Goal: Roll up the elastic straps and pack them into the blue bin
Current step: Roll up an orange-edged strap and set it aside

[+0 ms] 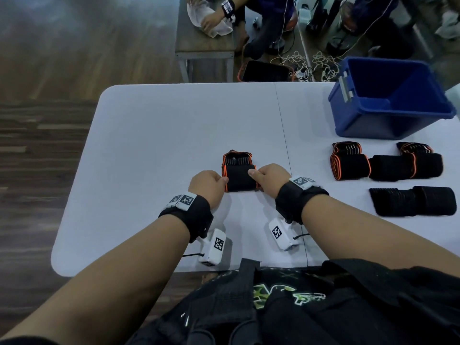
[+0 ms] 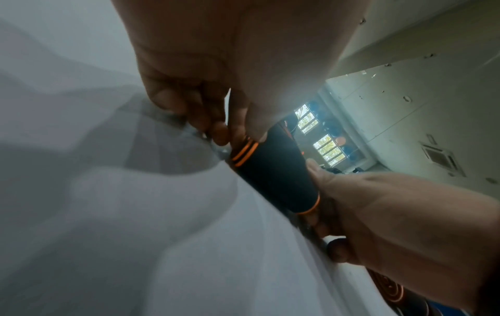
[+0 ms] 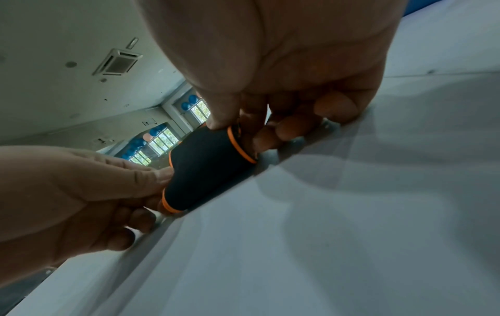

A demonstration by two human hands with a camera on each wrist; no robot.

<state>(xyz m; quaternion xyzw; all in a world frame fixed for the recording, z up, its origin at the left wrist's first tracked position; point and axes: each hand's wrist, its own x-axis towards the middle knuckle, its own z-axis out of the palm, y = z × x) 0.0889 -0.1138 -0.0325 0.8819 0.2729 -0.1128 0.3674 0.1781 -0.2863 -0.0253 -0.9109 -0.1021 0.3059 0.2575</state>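
Black, orange-edged elastic strap (image 1: pixel 238 175), partly rolled, on white table (image 1: pixel 154 150); left hand (image 1: pixel 207 185) and right hand (image 1: pixel 267 179) pinch its 2 ends. Probably soft, springy: grip roll ends firmly. Blue plastic bin (image 1: pixel 361 125) stands beyond, rightward.

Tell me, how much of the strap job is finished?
Nothing looks packed yet: what shows of the blue bin is empty. In hand: the left hand and right hand grip the ends of one orange-edged strap, partly rolled on the white table. Left: three more straps lie beside the bin, waiting.
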